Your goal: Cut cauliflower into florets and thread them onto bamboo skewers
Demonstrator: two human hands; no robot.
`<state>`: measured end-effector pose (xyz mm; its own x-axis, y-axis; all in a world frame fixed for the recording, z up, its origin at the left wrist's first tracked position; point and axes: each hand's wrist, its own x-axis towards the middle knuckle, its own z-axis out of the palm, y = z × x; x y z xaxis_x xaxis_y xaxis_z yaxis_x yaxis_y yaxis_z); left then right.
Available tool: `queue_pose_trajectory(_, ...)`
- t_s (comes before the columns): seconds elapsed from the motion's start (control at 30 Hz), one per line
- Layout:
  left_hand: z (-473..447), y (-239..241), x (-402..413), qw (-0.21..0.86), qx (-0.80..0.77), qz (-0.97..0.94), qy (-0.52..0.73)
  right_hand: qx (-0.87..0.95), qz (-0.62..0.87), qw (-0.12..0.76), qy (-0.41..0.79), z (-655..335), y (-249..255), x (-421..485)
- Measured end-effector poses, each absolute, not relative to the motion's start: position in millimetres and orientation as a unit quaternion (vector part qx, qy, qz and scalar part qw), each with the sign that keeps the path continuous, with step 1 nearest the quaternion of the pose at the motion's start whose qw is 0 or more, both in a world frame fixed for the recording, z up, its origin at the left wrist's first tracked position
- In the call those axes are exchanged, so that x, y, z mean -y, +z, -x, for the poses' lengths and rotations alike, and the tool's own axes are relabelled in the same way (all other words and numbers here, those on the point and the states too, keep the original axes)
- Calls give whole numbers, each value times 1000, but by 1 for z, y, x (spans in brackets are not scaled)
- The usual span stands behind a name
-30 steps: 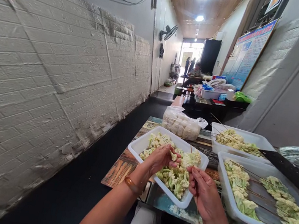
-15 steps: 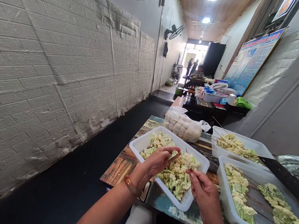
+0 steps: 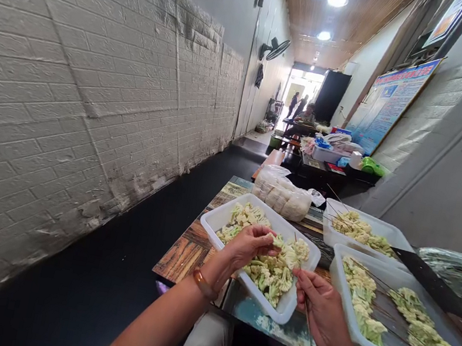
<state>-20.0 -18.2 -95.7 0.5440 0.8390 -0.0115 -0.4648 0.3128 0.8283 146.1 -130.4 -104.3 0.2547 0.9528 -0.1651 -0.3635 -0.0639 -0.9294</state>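
The table (image 3: 183, 254) carries a white tray (image 3: 261, 301) that holds loose cauliflower (image 3: 274, 285). The right hand (image 3: 319, 302), by the tray's right rim, grips a thin skewer (image 3: 309, 328) whose long axis runs from low at the table's near edge up and away, leaning left; its upper end seems to carry some cauliflower. The left hand (image 3: 245, 247), over the tray, pinches a small floret (image 3: 277, 240), which lies just left of that upper end.
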Motion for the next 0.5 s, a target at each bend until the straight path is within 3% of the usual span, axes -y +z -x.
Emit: queue_pose_trajectory(0.5, 19, -91, 19, 770, -228, -410, 432, 346, 518, 646, 440, -116, -110, 132)
